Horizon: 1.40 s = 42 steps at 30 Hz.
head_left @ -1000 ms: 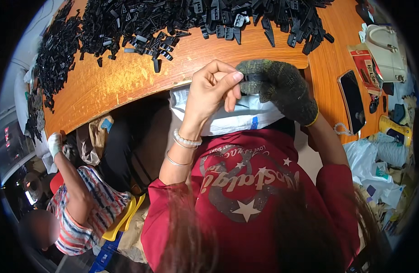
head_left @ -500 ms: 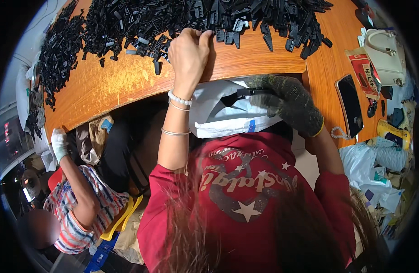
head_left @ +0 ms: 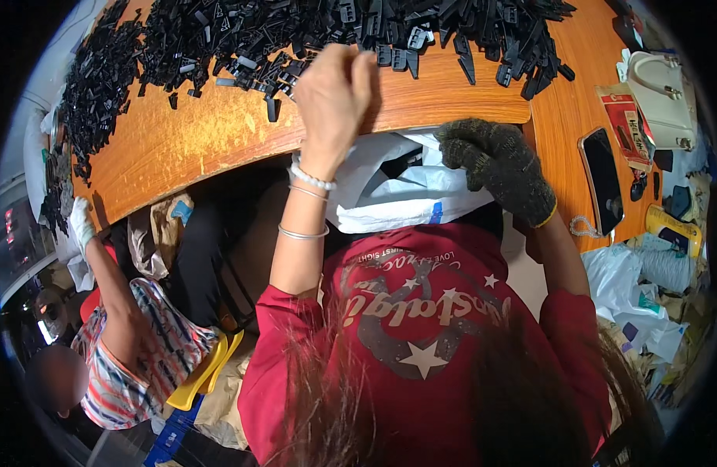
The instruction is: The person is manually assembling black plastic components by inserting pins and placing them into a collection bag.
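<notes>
At the near edge of a heap of black plastic parts (head_left: 249,47), my bare left hand (head_left: 331,93) is curled, its fingertips blurred and partly hidden. What they hold, if anything, I cannot make out. My right hand (head_left: 502,167), in a dark knitted glove, hovers over the right side of a white bag (head_left: 405,204) with its fingers apart and nothing visible in them. This bag gapes between my body and the table's front edge. Inside its mouth a few dark parts (head_left: 405,162) show.
A phone (head_left: 602,183), a red packet (head_left: 627,124) and a pale handbag (head_left: 660,97) lie on the wooden table (head_left: 421,101) to the right. Plastic bags (head_left: 643,300) crowd the lower right. On the left sits a co-worker, a white-gloved hand (head_left: 82,222) at the table corner.
The black part that was in my right hand has left it, and that hand has risen slightly, its fingers loosened. My left hand has shifted a little to the right along the heap's edge.
</notes>
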{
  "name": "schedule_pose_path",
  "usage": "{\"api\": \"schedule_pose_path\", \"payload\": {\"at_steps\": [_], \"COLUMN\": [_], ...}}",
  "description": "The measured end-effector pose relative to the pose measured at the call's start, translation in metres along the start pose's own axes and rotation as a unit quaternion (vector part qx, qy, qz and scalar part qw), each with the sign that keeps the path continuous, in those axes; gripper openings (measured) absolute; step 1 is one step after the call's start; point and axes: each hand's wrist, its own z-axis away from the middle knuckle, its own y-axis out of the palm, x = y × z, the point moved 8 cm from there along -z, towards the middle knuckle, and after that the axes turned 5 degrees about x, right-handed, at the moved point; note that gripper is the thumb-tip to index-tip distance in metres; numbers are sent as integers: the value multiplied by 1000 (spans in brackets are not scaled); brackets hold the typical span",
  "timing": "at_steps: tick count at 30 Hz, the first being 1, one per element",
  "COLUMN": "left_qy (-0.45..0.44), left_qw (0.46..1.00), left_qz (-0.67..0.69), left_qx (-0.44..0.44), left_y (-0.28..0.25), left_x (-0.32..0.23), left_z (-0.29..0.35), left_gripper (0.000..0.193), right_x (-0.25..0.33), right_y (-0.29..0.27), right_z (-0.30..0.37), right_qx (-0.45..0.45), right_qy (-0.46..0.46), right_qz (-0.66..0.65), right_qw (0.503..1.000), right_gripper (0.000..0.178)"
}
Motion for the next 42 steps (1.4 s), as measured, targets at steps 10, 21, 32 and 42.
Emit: {"api": "schedule_pose_path", "payload": {"at_steps": [10,21,32,42], "left_qy": [46,112,244,50], "left_qw": [982,979,954,997], "left_qz": [-145,-140,-168,-20], "left_qx": [115,93,51,50], "left_y": [38,22,6,-9], "left_x": [-41,-31,-50,-3], "left_z": [13,21,32,3], "left_gripper": [20,10,17,12], "right_x": [4,12,-2,50], "right_y": [-15,-14,-14,6], "right_z": [-7,-15,-17,-23], "right_qx": [-98,-82,-91,-150], "right_qy": [-63,-139,-37,-278], "right_qz": [-80,-13,-252,444], "right_qw": [990,987,963,839], "right_gripper": [22,23,35,24]}}
